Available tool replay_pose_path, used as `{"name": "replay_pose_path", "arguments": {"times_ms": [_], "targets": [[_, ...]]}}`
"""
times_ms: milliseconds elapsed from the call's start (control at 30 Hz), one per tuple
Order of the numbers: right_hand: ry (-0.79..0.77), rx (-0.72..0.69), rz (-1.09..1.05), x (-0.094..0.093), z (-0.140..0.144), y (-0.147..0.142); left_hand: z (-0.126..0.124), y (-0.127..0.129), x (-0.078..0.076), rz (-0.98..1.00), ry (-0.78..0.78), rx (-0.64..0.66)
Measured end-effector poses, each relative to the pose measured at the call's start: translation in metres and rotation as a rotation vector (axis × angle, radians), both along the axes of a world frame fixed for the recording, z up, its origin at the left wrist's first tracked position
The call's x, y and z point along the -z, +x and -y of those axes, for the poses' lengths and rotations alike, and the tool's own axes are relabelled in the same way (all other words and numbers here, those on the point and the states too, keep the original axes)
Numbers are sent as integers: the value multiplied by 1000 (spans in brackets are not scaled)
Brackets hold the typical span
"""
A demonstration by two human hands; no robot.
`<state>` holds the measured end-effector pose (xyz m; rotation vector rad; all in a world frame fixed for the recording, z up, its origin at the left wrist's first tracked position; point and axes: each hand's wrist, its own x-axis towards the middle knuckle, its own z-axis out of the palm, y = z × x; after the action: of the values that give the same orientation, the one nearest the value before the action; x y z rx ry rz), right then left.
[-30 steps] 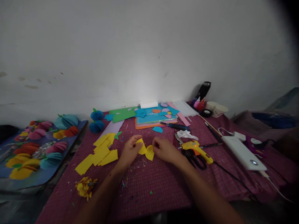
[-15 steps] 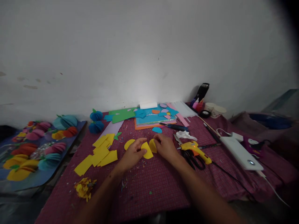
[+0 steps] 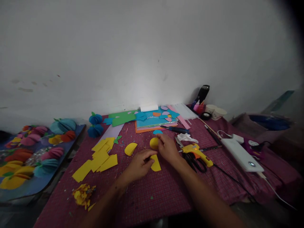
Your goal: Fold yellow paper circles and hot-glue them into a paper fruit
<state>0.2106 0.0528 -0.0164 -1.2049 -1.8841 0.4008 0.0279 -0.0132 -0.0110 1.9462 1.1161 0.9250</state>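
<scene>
Left hand (image 3: 140,164) pinches a yellow half-circle (image 3: 156,163); right hand (image 3: 167,148) grips a yellow disc (image 3: 154,143) (glue gun (image 3: 196,153) beside).

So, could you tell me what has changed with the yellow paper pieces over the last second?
The left hand moved its half-circle nearer the person; the right hand carried its piece away. A third half-circle now lies loose. The glue gun and yellow sheets stayed put.
</scene>
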Motion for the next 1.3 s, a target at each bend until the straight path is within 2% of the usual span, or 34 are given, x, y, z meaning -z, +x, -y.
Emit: {"name": "replay_pose_path", "arguments": {"times_ms": [100, 200, 300, 400, 533, 633, 733, 800, 933, 1033, 1100, 1133, 1200, 1300], "targets": [[-1, -52, 33, 0, 3, -3, -6, -7, 0, -30, 143, -137], [30, -105, -65, -4, 11, -9, -10, -14, 1, -31, 189, -223], [14, -282, -198, -11, 23, -15, -9, -15, -2, 55, 231, -229], [-65, -555, -260, -18, 33, -19, -1, -12, -5, 24, 330, -75], [-210, -923, -181, -24, 42, -31, 14, -7, -6, -109, 445, 96], [-333, -1293, -106, -26, 44, -48, 23, -5, -8, -123, 462, 165], [-414, -1554, -45, -24, 47, -63, 28, -4, -14, -188, 540, 206], [-472, -1745, 6, -22, 48, -69, 29, -3, -16, -188, 571, 203], [-533, -1944, 54, -29, 37, -82, 26, 1, -13, -104, 547, 63], [-695, -2382, 149, -45, 6, -101, 20, 0, -8, -31, 590, -48], [-821, -2670, 222, -55, -20, -117, 14, -3, -6, -47, 625, -55], [-841, -2715, 224, -57, -32, -125, 12, -6, -5, -68, 639, -41], [-873, -2778, 223, -54, -49, -140, 8, -13, -2, -110, 639, -6], [-1157, -3102, 253, -32, -55, -154, 5, -17, 4, -115, 508, -79]]}}
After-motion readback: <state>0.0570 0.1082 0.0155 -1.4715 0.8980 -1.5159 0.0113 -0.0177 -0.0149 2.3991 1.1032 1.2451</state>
